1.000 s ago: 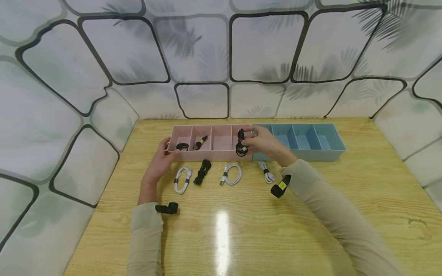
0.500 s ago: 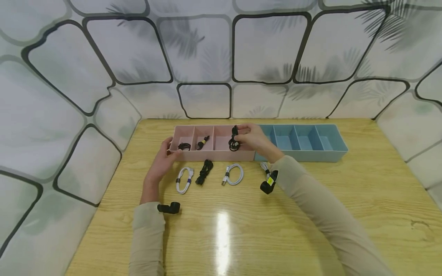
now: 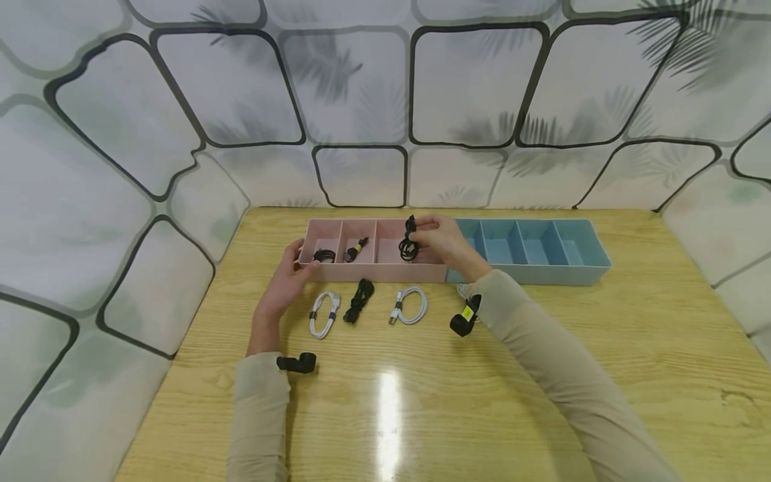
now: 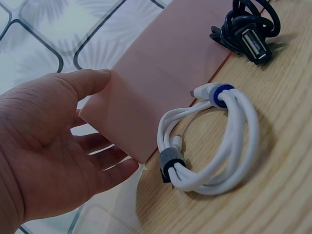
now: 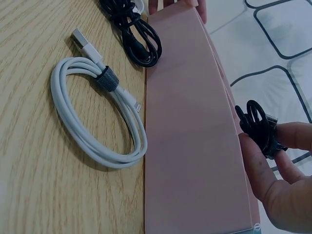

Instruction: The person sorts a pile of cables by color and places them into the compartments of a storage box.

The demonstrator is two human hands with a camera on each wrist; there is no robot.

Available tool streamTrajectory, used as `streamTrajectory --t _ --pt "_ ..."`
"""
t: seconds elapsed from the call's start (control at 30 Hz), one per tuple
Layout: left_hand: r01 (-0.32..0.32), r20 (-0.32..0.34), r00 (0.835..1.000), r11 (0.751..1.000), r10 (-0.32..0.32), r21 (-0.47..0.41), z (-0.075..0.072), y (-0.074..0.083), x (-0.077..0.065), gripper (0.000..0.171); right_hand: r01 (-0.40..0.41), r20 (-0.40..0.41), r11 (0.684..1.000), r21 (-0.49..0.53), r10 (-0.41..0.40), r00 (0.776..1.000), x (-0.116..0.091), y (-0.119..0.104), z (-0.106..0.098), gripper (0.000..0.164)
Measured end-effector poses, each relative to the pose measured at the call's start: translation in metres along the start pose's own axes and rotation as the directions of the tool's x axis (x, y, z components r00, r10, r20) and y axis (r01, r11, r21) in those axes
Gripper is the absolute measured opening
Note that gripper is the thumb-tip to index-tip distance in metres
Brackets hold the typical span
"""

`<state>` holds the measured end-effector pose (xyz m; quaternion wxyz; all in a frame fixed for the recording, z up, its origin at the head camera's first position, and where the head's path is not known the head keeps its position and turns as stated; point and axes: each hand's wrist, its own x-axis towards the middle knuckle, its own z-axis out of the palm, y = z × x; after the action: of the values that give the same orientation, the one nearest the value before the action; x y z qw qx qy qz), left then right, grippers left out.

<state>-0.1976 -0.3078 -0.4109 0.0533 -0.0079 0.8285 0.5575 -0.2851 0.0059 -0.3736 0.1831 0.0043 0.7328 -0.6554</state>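
My right hand [image 3: 448,244] pinches a coiled black cable [image 3: 409,249] between thumb and fingertips. In the head view the bundle hangs over the wide third compartment of the pink divided box [image 3: 379,272]. The right wrist view shows the black cable [image 5: 261,129] beside the box's upper edge. At the box's left end my left hand [image 3: 283,281] holds the corner, thumb on the front face and fingers round the end wall. A black cable coil [image 3: 325,256] lies in the first compartment, and a black cable with a yellow band [image 3: 357,250] in the second.
A blue divided box [image 3: 542,274] adjoins the pink one on the right. In front lie a white cable coil [image 4: 246,131], a black USB cable bundle [image 3: 359,301] and another white coil [image 5: 63,112]. A further white cable [image 3: 462,291] is mostly hidden by the right wrist.
My right hand has moved left with the black cable, from the pink box's right end to over its third compartment. The left hand keeps its place on the box.
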Motion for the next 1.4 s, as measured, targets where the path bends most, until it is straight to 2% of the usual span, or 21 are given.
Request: streamTrajectory --t 0.17,0.33,0.6,0.83,1.4 --pt "-0.018 -0.011 1.0 1.0 0.018 0.013 0.001 -0.014 0.008 0.073 -0.019 -0.017 1.0 -0.003 0.019 1.0 0.0 -0.002 0.0 0.044" --pt "-0.037 -0.024 0.999 0.999 0.037 0.013 0.001 -0.013 0.009 0.071 -0.012 -0.016 1.0 -0.001 0.012 1.0 -0.001 -0.003 0.001 0.044" --pt "-0.028 -0.027 0.999 0.999 0.029 0.029 0.001 -0.013 0.009 0.071 -0.007 -0.008 1.0 0.007 0.007 1.0 0.001 -0.002 0.0 0.042" --pt "0.005 0.004 1.0 1.0 -0.005 0.017 0.002 0.024 -0.011 0.069 -0.016 -0.017 1.0 0.013 0.016 1.0 0.004 -0.001 0.001 0.041" --pt "0.004 0.009 1.0 1.0 -0.005 0.024 0.002 0.024 -0.012 0.069 -0.02 0.028 0.998 0.062 0.019 0.999 0.001 -0.001 0.001 0.044"
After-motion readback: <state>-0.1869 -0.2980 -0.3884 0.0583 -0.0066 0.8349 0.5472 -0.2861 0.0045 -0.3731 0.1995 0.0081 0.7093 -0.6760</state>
